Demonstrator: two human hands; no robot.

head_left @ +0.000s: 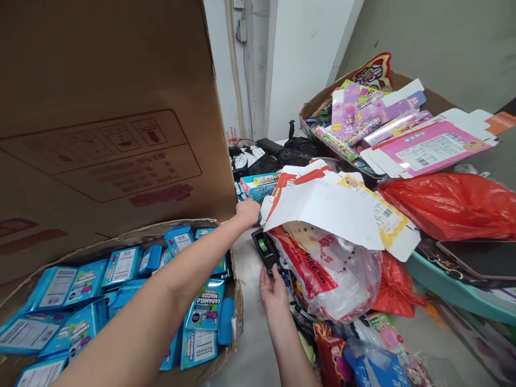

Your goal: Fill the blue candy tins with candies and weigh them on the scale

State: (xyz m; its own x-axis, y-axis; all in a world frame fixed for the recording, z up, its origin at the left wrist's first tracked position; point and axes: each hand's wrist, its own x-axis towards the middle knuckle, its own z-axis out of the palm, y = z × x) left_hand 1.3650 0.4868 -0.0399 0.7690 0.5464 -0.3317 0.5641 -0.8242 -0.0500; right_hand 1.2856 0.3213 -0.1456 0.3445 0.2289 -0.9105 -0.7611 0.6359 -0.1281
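Observation:
My left hand (248, 213) reaches forward with its fingers closed, beside blue printed boxes (260, 185). What it grips is hidden behind the knuckles, though a bit of blue shows at its right side. Lower down, my right hand (274, 287) is palm up, its fingers parted, with the fingertips at the near end of a black tape dispenser (266, 250). Green tape shows in the dispenser. Right of the hands, a large white sheet or flattened carton (322, 207) lies over a clear plastic bag (338, 279) with red print.
An open carton (238, 306) at left holds many blue packets (205, 303) under a tall brown cardboard flap (100, 107). Another box (308, 115) at back right holds pink and purple packaging. Red plastic bags (451, 204) and a phone (479, 257) lie right.

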